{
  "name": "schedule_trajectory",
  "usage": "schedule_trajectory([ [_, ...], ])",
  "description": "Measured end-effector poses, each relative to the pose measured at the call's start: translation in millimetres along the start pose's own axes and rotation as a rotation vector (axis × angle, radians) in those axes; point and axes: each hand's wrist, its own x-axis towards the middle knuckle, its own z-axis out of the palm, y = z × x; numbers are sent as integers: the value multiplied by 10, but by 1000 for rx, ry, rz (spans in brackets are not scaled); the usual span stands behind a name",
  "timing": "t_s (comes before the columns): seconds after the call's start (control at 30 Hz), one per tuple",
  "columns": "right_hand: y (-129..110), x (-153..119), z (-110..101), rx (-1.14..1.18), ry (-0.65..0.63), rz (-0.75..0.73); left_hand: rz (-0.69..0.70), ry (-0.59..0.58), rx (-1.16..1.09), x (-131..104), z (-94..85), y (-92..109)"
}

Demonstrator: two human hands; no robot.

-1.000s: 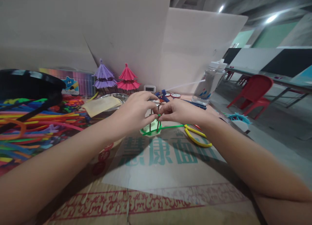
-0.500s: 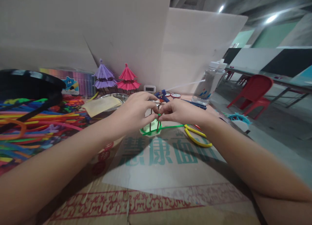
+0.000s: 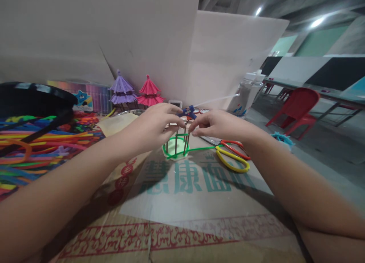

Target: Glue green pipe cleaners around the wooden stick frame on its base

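Observation:
A small frame of brown posts (image 3: 176,143) stands upright on a pale green base (image 3: 174,146) edged with green pipe cleaner. A green strand (image 3: 199,149) runs from the base to the right, toward scissors (image 3: 232,162) with red and yellow handles. My left hand (image 3: 162,124) is at the upper left of the posts, its fingers curved over their tops; whether it grips anything is hidden. My right hand (image 3: 218,125) is just right of the posts, thumb and forefinger near a post top, slightly apart, with nothing visible between them.
Colourful pipe cleaners (image 3: 42,149) and a black object (image 3: 34,99) lie at the left. Behind stand a purple paper-like tower (image 3: 123,89), a pink one (image 3: 149,92), and markers (image 3: 97,97). A blue glue gun (image 3: 188,112), a pale sheet (image 3: 116,125) and a bottle (image 3: 246,94) are nearby.
My right hand has drawn slightly right and up from the posts, and its fingertips have parted from my left hand's. More of the posts and scissors now shows.

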Motion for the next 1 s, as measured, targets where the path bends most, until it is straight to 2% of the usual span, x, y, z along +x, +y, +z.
schedule_trajectory([
  [0.1,17,-1,-15,73,108,-26,-75,38,-20,-9,-78,-13],
  [0.17,31,-6,33,121,246,-7,-127,56,-44,-41,-72,-46],
  [0.3,147,-103,322,133,511,29,-248,82,-173,-200,149,-129],
  [0.4,335,-244,611,76,486,-17,-377,108,-398,-369,416,-124],
  [0.47,471,-324,766,-24,436,-126,-460,76,-522,-466,582,-91],
  [0.53,577,-365,872,-135,361,-208,-513,93,-519,-532,717,-68],
  [0.63,650,-359,950,-207,270,-247,-519,139,-488,-566,854,-88],
  [0.83,598,-304,979,-327,219,-403,-503,129,-514,-556,947,-156],
  [1.0,578,-328,993,-328,200,-387,-470,77,-472,-558,908,-133],
])
